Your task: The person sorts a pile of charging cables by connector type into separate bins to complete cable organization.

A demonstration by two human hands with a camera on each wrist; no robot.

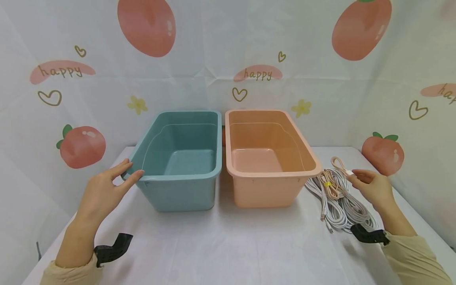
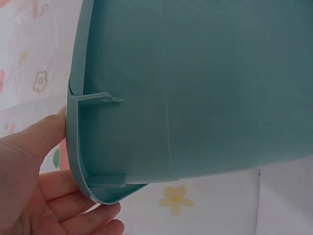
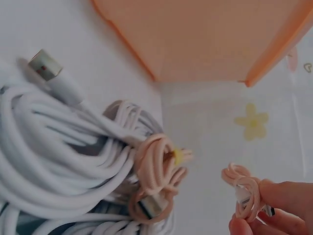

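Observation:
In the head view, my left hand (image 1: 105, 194) grips the near left corner of a teal plastic bin (image 1: 178, 194). The left wrist view has the thumb on the rim (image 2: 73, 142) and the fingers bent around the corner. At the right, my right hand (image 1: 375, 188) pinches a small coiled pink charging cable (image 1: 338, 163) with a white band. That coil (image 3: 239, 174) is held up beside the pile in the right wrist view. Below it lie bundled white cables (image 1: 342, 209) and another pink cable (image 3: 155, 166) tied in yellow; a USB plug (image 3: 46, 66) sticks out.
A peach-coloured bin (image 1: 263, 190) stands right of the teal one, a narrow gap between them. The cable pile lies against its right side. A white cloth (image 1: 231, 253) covers the table, and a printed curtain (image 1: 199, 51) hangs behind.

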